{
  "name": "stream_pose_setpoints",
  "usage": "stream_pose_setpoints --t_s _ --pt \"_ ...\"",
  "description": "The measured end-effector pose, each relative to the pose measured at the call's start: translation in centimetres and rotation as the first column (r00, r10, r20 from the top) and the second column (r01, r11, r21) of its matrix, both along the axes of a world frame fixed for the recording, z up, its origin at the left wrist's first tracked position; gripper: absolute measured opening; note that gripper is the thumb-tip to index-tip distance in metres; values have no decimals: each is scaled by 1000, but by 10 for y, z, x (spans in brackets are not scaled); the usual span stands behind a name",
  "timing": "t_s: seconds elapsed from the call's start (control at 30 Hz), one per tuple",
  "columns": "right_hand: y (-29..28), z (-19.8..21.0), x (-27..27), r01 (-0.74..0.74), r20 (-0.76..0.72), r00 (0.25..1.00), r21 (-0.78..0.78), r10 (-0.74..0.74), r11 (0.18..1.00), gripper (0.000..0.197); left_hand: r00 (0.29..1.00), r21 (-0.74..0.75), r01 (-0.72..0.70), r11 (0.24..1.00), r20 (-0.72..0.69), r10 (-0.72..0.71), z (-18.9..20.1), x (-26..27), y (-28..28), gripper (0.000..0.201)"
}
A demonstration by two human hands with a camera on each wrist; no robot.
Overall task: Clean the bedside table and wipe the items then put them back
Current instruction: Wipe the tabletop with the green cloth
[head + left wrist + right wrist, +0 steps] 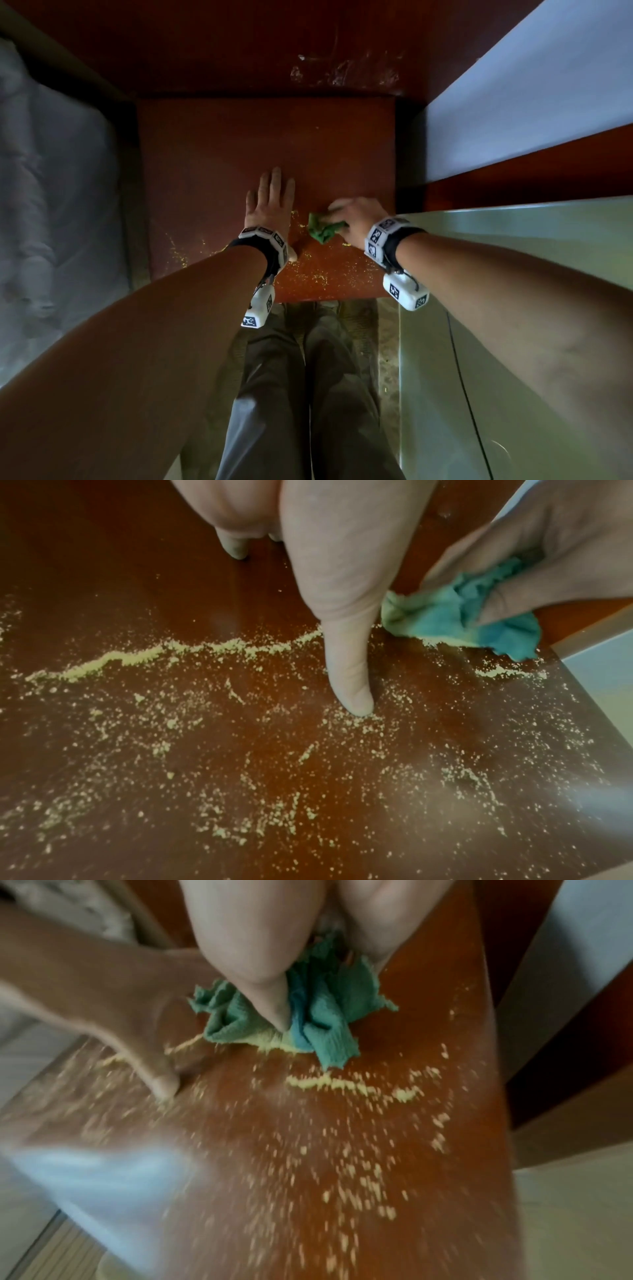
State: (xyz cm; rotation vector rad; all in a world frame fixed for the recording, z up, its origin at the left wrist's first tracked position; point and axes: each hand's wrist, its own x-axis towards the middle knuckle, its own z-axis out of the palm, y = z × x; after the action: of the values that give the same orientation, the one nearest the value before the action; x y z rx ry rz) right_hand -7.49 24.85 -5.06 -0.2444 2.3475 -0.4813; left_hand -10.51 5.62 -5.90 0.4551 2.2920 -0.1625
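The reddish-brown bedside table top (239, 144) lies straight ahead, its near half sprinkled with yellow crumbs (212, 647). My left hand (270, 198) rests flat on the top, fingers straight, its thumb (349, 669) touching the crumbs. Just to its right, my right hand (356, 216) grips a crumpled green-blue cloth (323, 231) and presses it on the wood. In the right wrist view the cloth (322, 1015) bunches under my thumb, with a crumb line (346, 1084) in front of it. No other items stand on the table.
A bed with a pale sheet (51, 205) runs along the left. A light panel (531, 102) and a greenish surface (513, 246) bound the right side. My legs (301, 394) stand at the table's front edge.
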Motion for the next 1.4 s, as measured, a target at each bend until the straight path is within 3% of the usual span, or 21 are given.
stream_pose_setpoints --t_s 0.07,0.17,0.27,0.37,0.6,0.7,0.87,1.0,1.07,1.17,1.3,1.4 --pt "-1 7 5 15 88 996 9 -15 1000 41 1000 0 -5 1000 -6 5 0 -1 1 162" --pt "4 16 1 364 206 917 -93 -340 927 47 1000 0 -12 1000 7 12 0 -2 1 163" --pt "24 21 -15 508 -28 859 -75 -511 858 51 1000 8 -8 1000 -2 8 1 0 1 161" --pt "53 16 -30 457 -188 875 14 -447 889 57 1000 1 -2 1000 -8 2 2 0 2 162" --pt "78 -5 -3 280 -229 941 101 -251 955 57 1000 -5 4 1000 -20 -4 1 1 3 162" --pt "70 -8 27 279 -202 948 148 -247 949 53 1000 -8 12 1000 -22 -12 1 0 2 163" --pt "45 -2 90 313 -152 945 167 -289 935 26 1000 2 12 1000 -24 -12 4 0 2 161" --pt "24 5 124 351 -21 936 116 -351 929 35 999 0 15 1000 -29 -15 5 0 2 160" --pt "20 9 124 427 47 902 69 -430 902 40 999 -1 22 1000 -29 -22 3 0 2 160" --pt "24 11 110 666 72 744 4 -664 746 43 998 6 39 999 -42 -39 2 0 1 160" --pt "42 6 74 767 -170 630 -12 -757 641 39 998 11 44 999 -42 -44 0 1 1 159" --pt "53 -4 49 753 -240 643 22 -728 658 41 997 10 51 999 -59 -51 -2 1 1 160"
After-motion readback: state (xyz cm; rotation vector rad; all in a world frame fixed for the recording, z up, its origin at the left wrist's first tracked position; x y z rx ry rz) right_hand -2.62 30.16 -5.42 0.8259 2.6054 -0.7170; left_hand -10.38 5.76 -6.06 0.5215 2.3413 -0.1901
